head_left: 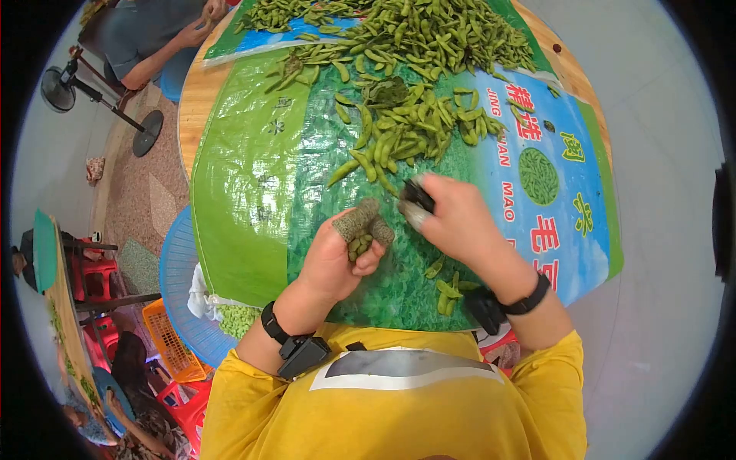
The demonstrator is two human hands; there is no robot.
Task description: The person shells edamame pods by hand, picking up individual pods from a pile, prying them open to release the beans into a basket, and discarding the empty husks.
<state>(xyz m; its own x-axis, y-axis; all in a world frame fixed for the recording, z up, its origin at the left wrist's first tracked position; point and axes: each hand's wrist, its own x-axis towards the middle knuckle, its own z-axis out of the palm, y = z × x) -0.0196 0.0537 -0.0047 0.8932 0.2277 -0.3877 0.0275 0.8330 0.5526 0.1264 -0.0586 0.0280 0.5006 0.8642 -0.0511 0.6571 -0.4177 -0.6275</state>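
Green bean pods [414, 126] lie in a loose group on a printed plastic sheet [245, 169], just beyond my hands. My left hand [349, 249] is closed around several green pods or beans, with grey-green coverings on its thumb and finger. To its right, my right hand [445, 211] is closed, with black and pale coverings on its fingertips; a pod touches or nearly touches those fingertips. Motion blur hides whether it grips that pod. A few pods [447, 295] rest near the sheet's front edge, below my right hand.
A large pod heap [452, 34] covers the table's far side. At the left stand a blue basket [176, 261] with shelled beans [238, 318], an orange crate [165, 345] and a fan [60, 90]. Another person's arm [165, 57] shows at the upper left; more people sit lower left.
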